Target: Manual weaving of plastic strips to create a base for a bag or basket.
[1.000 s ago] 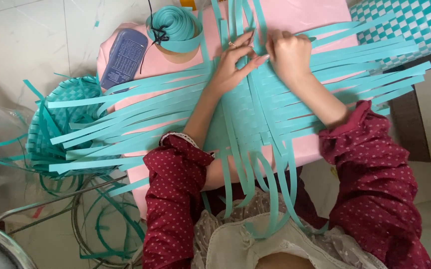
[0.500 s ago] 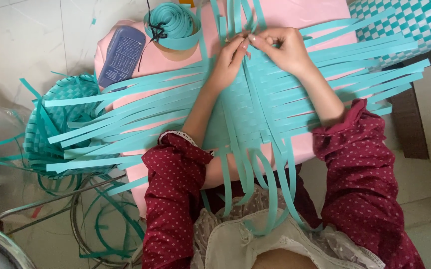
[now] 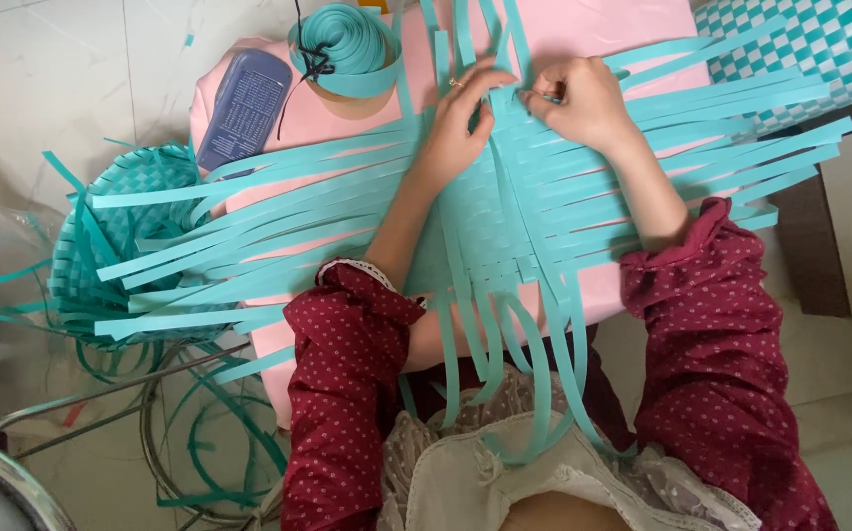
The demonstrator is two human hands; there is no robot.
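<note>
A flat mat of woven teal plastic strips (image 3: pixel 490 221) lies on a pink board (image 3: pixel 603 29), with loose strip ends fanning left, right and toward my lap. My left hand (image 3: pixel 460 123) presses on the far edge of the woven part, fingers curled on a vertical strip. My right hand (image 3: pixel 574 98) sits just to the right, fingertips pinching a teal strip end where the two hands meet. Both arms wear dark red dotted sleeves.
A roll of teal strip (image 3: pixel 342 44) and a blue flat case (image 3: pixel 244 103) lie on the board's far left. A woven teal basket (image 3: pixel 116 246) stands at left, another woven teal piece (image 3: pixel 810 44) at top right. Loose strips and metal rings (image 3: pixel 180 433) lie on the tiled floor.
Both hands have drawn together at the far edge of the weave; the right hand slid left and now pinches a strip beside the left fingers.
</note>
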